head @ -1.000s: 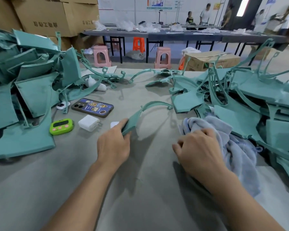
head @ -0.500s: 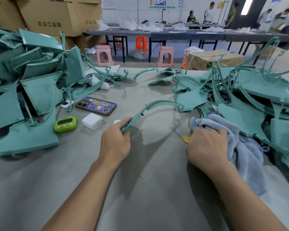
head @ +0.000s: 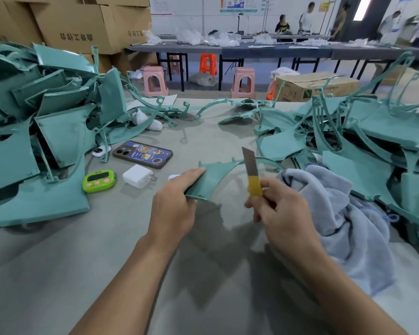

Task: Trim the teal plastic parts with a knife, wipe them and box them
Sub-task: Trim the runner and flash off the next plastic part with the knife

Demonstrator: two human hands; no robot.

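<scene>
While the left hand (head: 172, 209) grips a curved teal part (head: 211, 176), the right hand (head: 281, 209) holds the yellow knife (head: 252, 175) upright.

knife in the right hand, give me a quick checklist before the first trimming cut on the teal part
1. Knife held: ok, the right grip holds its yellow handle.
2. Blade out: ok, it is extended and points up.
3. Teal part steadied: ok, the left grip holds its wide end.
4. Left fingers away from the blade: ok, they sit on the wide end, apart from it.
5. Blade set on the edge to trim: cannot tell, it crosses the thin arc in this view and contact is unclear.
6. Towel ready for wiping: ok, it lies beside the right grip.
</scene>
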